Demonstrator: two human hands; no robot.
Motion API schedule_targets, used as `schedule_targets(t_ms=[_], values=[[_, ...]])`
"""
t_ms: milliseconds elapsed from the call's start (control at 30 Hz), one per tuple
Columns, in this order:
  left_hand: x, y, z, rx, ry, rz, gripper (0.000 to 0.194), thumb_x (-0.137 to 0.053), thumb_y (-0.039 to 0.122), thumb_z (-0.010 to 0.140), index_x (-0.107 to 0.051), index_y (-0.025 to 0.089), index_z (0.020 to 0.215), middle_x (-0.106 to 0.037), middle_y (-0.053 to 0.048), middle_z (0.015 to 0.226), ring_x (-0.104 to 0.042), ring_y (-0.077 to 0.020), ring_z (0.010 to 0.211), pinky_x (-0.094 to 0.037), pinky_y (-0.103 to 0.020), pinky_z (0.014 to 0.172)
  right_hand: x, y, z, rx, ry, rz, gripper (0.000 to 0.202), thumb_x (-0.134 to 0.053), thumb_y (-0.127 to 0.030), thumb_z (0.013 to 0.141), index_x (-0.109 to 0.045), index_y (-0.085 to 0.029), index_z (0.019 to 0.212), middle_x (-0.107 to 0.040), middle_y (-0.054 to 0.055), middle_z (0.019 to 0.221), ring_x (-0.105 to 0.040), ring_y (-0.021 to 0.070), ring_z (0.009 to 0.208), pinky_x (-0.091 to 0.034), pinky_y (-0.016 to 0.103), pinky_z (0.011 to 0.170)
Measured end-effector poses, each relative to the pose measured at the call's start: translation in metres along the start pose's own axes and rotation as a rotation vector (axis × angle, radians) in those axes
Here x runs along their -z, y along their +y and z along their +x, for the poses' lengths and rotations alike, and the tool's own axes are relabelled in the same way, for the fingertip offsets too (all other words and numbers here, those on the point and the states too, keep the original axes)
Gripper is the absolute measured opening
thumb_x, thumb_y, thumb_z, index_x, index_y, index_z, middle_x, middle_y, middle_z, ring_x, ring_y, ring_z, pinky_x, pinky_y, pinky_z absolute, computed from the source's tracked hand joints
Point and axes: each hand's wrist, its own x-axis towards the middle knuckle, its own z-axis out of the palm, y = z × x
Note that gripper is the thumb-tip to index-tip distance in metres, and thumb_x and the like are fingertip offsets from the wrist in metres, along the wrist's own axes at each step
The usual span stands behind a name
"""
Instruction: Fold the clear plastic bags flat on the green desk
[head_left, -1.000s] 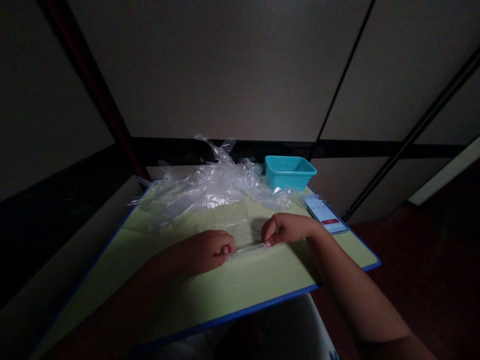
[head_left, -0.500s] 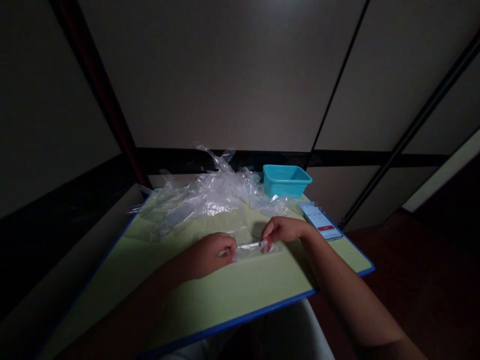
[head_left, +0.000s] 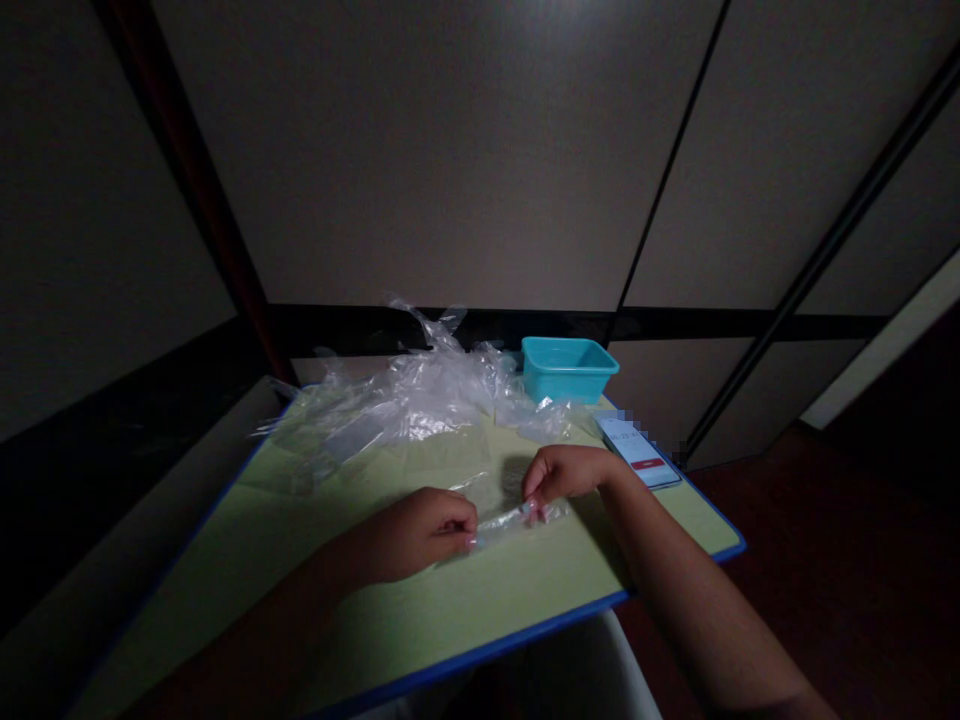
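A strip of clear plastic [head_left: 499, 524] stretches between my two hands, low over the yellow-green tabletop [head_left: 480, 610]. My left hand [head_left: 427, 530] pinches its left end between thumb and fingers. At the other end my right hand [head_left: 559, 480] is closed on the plastic with its fingertips pointing down. Behind my hands lies a loose heap of crumpled clear plastic [head_left: 442, 390], which spreads over the back and left of the table.
A turquoise basket [head_left: 570, 383] stands at the table's back right corner. A phone with a lit screen [head_left: 637, 450] lies near the right edge, beside my right forearm. Cabinet panels [head_left: 450, 150] rise behind the table.
My left hand has moved slightly down, and the plastic strip now slants, lower at its left end. The whole view has shifted a little.
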Motion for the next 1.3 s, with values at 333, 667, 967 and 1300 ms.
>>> schedule_targets(t_ms=[333,667,967,1300], values=[[0.006,-0.001,0.0,0.093,0.07,-0.017,0.02,-0.046,0.032,0.083,-0.053,0.017,0.072,-0.044,0.004,0.065,-0.043,-0.0108,0.062,-0.029,-0.021,0.055,0.005,-0.007,-0.009,-0.035,0.145,-0.22,0.032,-0.066,-0.041,0.072,-0.068,-0.012,0.084,-0.064,-0.001,0.072,-0.055,0.0111,0.067,-0.042,0.023,0.066],[0.005,-0.004,0.004,0.138,0.146,0.058,0.021,-0.043,0.03,0.08,-0.047,0.017,0.065,-0.044,0.003,0.064,-0.044,-0.0127,0.062,-0.029,-0.022,0.056,0.004,-0.004,-0.004,0.036,0.353,-0.089,0.02,-0.063,-0.03,0.073,-0.057,-0.013,0.081,-0.056,-0.002,0.07,-0.05,0.0097,0.063,-0.04,0.023,0.061],[0.003,-0.013,0.005,0.141,0.205,0.09,0.023,-0.042,0.031,0.081,-0.05,0.017,0.064,-0.05,0.002,0.063,-0.047,-0.0137,0.065,-0.032,-0.022,0.058,0.004,-0.007,-0.003,-0.033,0.429,-0.322,0.008,-0.051,-0.016,0.078,-0.057,-0.013,0.073,-0.051,-0.002,0.062,-0.043,0.0082,0.056,-0.036,0.021,0.055],[-0.001,-0.02,0.006,0.21,0.275,0.165,0.024,-0.041,0.033,0.079,-0.051,0.018,0.064,-0.055,0.0,0.065,-0.05,-0.0156,0.067,-0.033,-0.024,0.06,0.003,0.001,0.005,-0.084,0.472,-0.329,0.013,-0.048,-0.023,0.081,-0.055,-0.015,0.075,-0.055,-0.001,0.061,-0.049,0.0099,0.054,-0.036,0.021,0.052]])
